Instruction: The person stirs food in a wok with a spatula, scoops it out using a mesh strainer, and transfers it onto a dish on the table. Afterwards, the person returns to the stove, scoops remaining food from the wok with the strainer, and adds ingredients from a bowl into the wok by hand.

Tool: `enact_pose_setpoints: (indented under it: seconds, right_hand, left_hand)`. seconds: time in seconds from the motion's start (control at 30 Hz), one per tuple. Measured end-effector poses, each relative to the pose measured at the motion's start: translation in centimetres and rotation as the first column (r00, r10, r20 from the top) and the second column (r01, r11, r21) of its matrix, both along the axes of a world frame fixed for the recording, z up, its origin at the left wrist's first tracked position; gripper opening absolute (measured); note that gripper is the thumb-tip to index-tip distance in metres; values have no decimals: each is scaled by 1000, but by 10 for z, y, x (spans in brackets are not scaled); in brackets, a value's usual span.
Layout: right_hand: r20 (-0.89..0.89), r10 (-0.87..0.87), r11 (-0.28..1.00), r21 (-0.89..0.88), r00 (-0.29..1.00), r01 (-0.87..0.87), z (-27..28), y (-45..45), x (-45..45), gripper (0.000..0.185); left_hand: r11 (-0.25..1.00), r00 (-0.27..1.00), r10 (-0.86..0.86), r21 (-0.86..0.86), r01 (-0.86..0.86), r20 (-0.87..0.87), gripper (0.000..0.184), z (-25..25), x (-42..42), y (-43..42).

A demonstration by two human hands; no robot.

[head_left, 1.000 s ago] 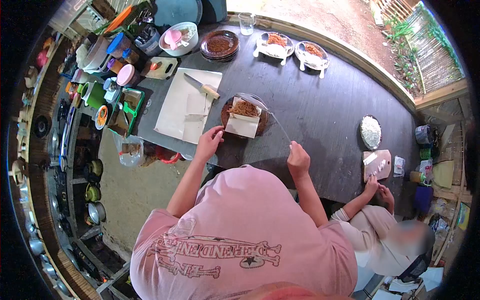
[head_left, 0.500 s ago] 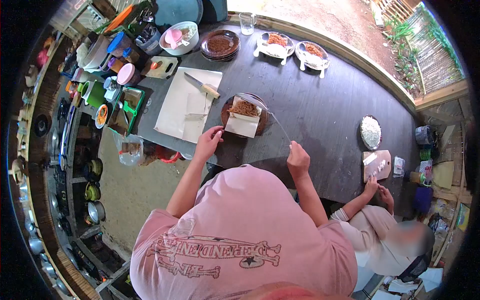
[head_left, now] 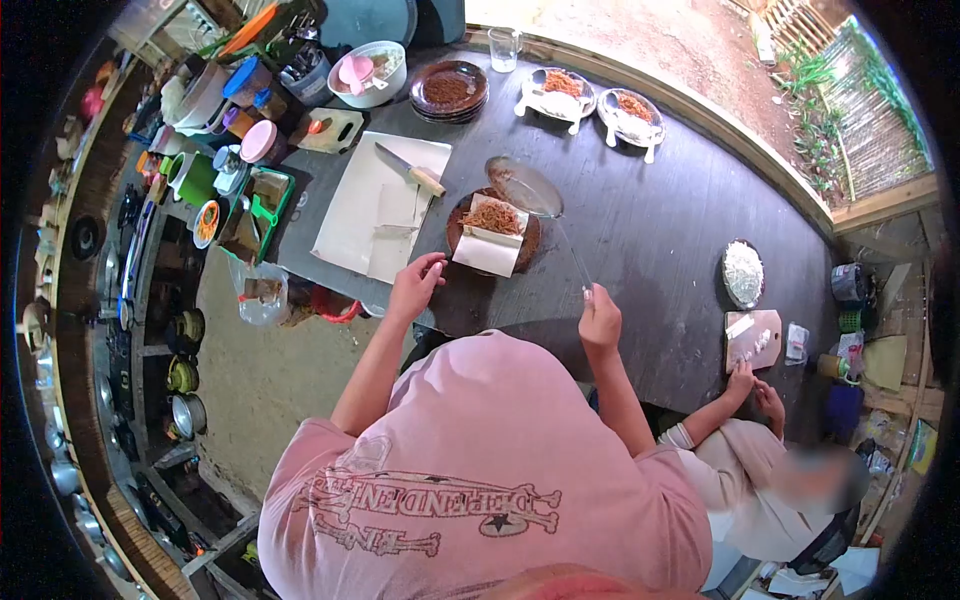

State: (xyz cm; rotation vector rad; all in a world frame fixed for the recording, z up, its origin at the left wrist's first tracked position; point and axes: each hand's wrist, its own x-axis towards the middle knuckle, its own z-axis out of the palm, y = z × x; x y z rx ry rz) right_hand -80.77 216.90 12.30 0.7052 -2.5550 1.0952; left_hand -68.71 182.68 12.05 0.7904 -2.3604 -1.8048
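Observation:
My right hand [head_left: 600,318] is closed around the thin handle of a skimmer [head_left: 525,187]. Its wide round head is held face-on just beyond a brown plate [head_left: 533,243]. On that plate stands a small white paper box [head_left: 487,252], filled with reddish-brown shredded food [head_left: 494,216]. At the plate's near left side is my left hand [head_left: 418,283], thumb and fingers pinched together; a small dark bit shows at the fingertips, too little to name. Left of the plate, a knife [head_left: 410,168] with a wooden handle lies on a white sheet [head_left: 345,215] beside cut paper pieces [head_left: 393,225].
Stacked brown plates [head_left: 449,92], a white bowl [head_left: 390,88], a glass [head_left: 504,48] and two served plates [head_left: 556,98] [head_left: 632,118] line the far edge. At right a co-worker's hands [head_left: 752,385] work at a cutting board [head_left: 765,340] near a bowl of white food [head_left: 743,274].
The skimmer's head has turned from edge-on over the box to face-on and moved away beyond the plate. My left hand has barely moved. The whole view has shifted slightly.

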Motion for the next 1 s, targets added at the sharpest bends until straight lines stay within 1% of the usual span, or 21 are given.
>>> enact_pose_setpoints:
  seconds: [0.07, 0.1, 0.13, 0.17, 0.2, 0.23, 0.27, 0.3, 0.33, 0.37, 0.4, 0.47, 0.53, 0.57, 0.63, 0.67, 0.77, 0.83, 0.93, 1.0]
  right_hand:
    - [174, -24, 998, -54, 985, 33, 13, -3, -2, 22]
    - [167, -8, 998, -56, 986, 18, 16, -2, -3, 22]
    - [393, 34, 985, -167, 919, 35, 18, 0, -5, 22]
    - [594, 102, 962, -264, 798, 74, 21, 1, -5, 21]
    - [589, 124, 962, -268, 799, 48, 31, -3, -4, 21]
    - [741, 232, 891, -422, 630, 168, 48, -8, -2, 19]
    - [827, 367, 797, -516, 427, 314, 58, -12, -2, 17]
    - [824, 386, 806, -520, 415, 283, 60, -14, -2, 17]
    - [816, 480, 748, -573, 322, 336, 61, -14, -2, 17]
    - [791, 568, 688, -608, 226, 397, 61, -16, -3, 18]
    - [791, 578, 702, -608, 203, 372, 58, -19, -2, 18]
    - [762, 635, 680, -629, 125, 377, 51, -25, 3, 18]
    - [784, 617, 715, -597, 72, 365, 52, -38, 10, 18]
    - [779, 625, 725, -601, 45, 336, 52, -45, 14, 18]
    - [773, 635, 737, -608, 7, 295, 54, -61, 22, 17]
    - [771, 637, 750, -613, -21, 250, 57, -69, 27, 18]
    - [773, 631, 772, -618, -64, 148, 71, -96, 43, 18]
    - [780, 620, 784, -614, -84, 90, 77, -116, 55, 18]
    - [771, 625, 778, -629, -123, 9, 84, -146, 78, 18]
    - [786, 594, 794, -607, -170, -33, 84, -171, 94, 18]
  left_hand:
    - [1000, 1000, 10, 25, -9, -23, 31, -5, 3, -2]
    - [999, 999, 25, 23, -24, -30, 31, -2, 5, -2]
    - [999, 999, 44, 22, -43, -24, 30, 1, 7, 0]
    - [998, 998, 66, 21, -65, -17, 29, 4, 10, 1]
    - [996, 996, 91, 18, -91, -23, 29, 4, 13, 2]
    - [996, 996, 87, 10, -87, -22, 28, 5, 17, 3]
    - [996, 996, 89, 2, -89, -20, 28, 5, 22, 3]
    - [995, 995, 101, -11, -101, -21, 28, 8, 28, 4]
    - [990, 990, 140, -15, -140, -25, 28, 7, 34, 5]
    - [990, 989, 144, 1, -144, -14, 28, 4, 40, 6]
    - [989, 989, 145, 21, -145, 1, 28, 1, 48, 8]
    - [982, 982, 186, 11, -186, 2, 27, 13, 62, 12]
    - [982, 985, 170, 77, -171, 27, 27, 15, 78, 15]
    - [977, 981, 193, 81, -195, 33, 27, 18, 86, 17]
    - [984, 988, 154, 84, -156, 32, 27, 24, 99, 15]
    - [981, 985, 171, 87, -173, 33, 27, 22, 106, 14]
    - [973, 980, 196, 123, -196, 11, 27, 8, 123, 7]
    - [963, 978, 202, 193, -189, -48, 29, 5, 136, 1]
    - [960, 975, 218, 190, -206, -45, 29, 12, 164, -14]
    - [951, 964, 259, 187, -245, -57, 30, 8, 191, -27]
